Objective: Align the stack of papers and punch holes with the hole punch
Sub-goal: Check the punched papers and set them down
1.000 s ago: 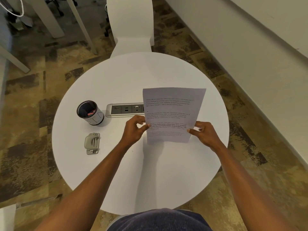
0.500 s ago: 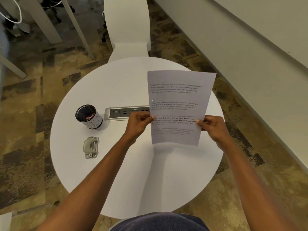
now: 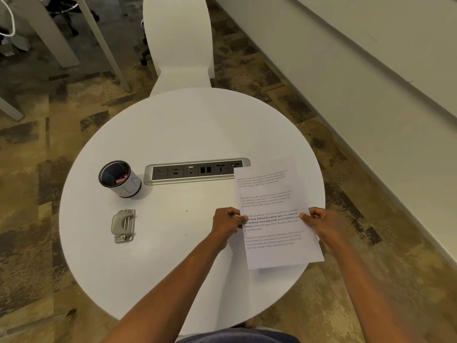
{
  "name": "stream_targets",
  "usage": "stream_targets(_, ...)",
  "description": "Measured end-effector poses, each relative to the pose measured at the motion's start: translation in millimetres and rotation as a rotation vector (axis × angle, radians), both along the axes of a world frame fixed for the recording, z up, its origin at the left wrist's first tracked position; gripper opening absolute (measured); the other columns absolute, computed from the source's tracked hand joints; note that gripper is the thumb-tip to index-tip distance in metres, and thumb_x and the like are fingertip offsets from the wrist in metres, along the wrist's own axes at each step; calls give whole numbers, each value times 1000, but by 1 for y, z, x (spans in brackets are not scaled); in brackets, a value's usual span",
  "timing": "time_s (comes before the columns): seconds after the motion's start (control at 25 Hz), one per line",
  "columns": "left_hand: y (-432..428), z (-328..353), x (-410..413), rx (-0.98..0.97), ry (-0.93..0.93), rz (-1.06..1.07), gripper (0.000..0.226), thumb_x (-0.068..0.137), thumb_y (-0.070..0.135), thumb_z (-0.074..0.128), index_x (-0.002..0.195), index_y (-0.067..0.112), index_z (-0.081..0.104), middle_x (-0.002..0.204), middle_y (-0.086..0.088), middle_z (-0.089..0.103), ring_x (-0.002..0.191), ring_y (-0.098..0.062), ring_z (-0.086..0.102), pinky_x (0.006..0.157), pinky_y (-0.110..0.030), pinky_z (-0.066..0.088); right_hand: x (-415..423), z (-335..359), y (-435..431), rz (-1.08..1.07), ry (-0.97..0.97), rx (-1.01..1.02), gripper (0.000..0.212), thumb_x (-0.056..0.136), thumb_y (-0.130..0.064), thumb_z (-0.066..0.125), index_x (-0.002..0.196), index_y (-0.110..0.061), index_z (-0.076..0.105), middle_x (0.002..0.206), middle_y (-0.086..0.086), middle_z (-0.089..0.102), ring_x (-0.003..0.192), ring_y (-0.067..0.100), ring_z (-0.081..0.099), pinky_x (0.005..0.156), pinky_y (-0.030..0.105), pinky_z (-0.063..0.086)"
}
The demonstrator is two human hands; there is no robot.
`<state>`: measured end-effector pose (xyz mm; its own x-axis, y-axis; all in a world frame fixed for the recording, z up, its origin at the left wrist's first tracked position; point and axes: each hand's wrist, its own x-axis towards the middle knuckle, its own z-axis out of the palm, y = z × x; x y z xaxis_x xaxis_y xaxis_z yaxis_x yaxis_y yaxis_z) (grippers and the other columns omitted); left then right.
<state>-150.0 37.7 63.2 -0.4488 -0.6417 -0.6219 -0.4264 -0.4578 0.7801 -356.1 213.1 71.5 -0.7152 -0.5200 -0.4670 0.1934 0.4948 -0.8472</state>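
Note:
A stack of printed papers lies nearly flat on the right side of the round white table. My left hand pinches the stack's left edge and my right hand pinches its right edge, both about midway down the sheet. The stack's far corner overlaps the end of the socket strip. A small grey metal hole punch rests on the table's left side, well apart from both hands.
A black mesh pen cup stands behind the punch. A recessed socket strip runs across the table's middle. A white chair sits at the far side. A wall runs along the right.
The stack was held upright above the table; both hands have lowered it and moved it to the right, so it now lies almost flat on the tabletop.

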Motion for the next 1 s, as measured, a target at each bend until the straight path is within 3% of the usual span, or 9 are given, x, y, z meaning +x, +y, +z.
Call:
stream_targets(0.2,12,-14,-1,-34,-93,3,13,81,-2,66,71,5,64,79,-15,71,57,-17,65,41,-15,42,4,-23,3,8,0,104,13,84,-5,71,73,-12,71,74,3,74,60,11,70,49,19,51)
stream_targets(0.32,16,-20,-2,-84,-150,-4,12,80,-4,65,70,4,66,76,-14,71,57,-17,66,41,-13,43,4,-33,1,40,52,148,18,83,-6,72,68,-15,70,70,0,72,65,19,68,56,25,51)
stream_targets(0.48,18,-27,-5,-141,-196,4,5,78,-2,68,77,4,69,83,-16,75,69,-26,73,60,-24,54,1,-41,0,51,81,179,17,83,-9,72,69,-17,70,77,6,73,71,25,68,71,38,57)
stream_targets(0.56,17,-28,-6,-158,-207,4,5,77,0,69,79,4,69,84,-16,75,72,-27,74,69,-31,59,-1,-44,-1,63,73,199,10,83,-11,73,73,-11,71,81,11,73,77,30,69,77,44,57)
stream_targets(0.64,16,-29,-5,-183,-227,-9,6,76,2,69,82,4,71,85,-14,75,75,-28,73,76,-37,60,-2,-45,-2,108,108,253,16,83,-15,73,76,-1,70,81,15,72,77,29,66,74,42,54)
stream_targets(0.8,13,-23,4,-278,-247,-79,9,78,8,69,87,8,71,85,-11,74,79,-27,71,78,-37,58,0,-33,0,183,487,471,23,91,-24,63,78,-6,68,81,10,71,66,18,56,58,27,42)
stream_targets(0.88,8,-19,20,-381,-269,-110,7,80,12,69,85,9,72,82,-8,74,76,-23,69,75,-34,57,7,-22,-7,154,643,389,20,92,-24,61,85,-6,69,85,6,69,71,15,56,59,26,40)
stream_targets(1.0,-2,-20,65,-563,-370,-21,5,82,13,66,85,11,70,85,-4,71,77,-20,65,71,-30,51,36,-11,-41,256,624,122,10,89,-15,66,89,-7,71,89,5,70,76,16,61,69,28,47)
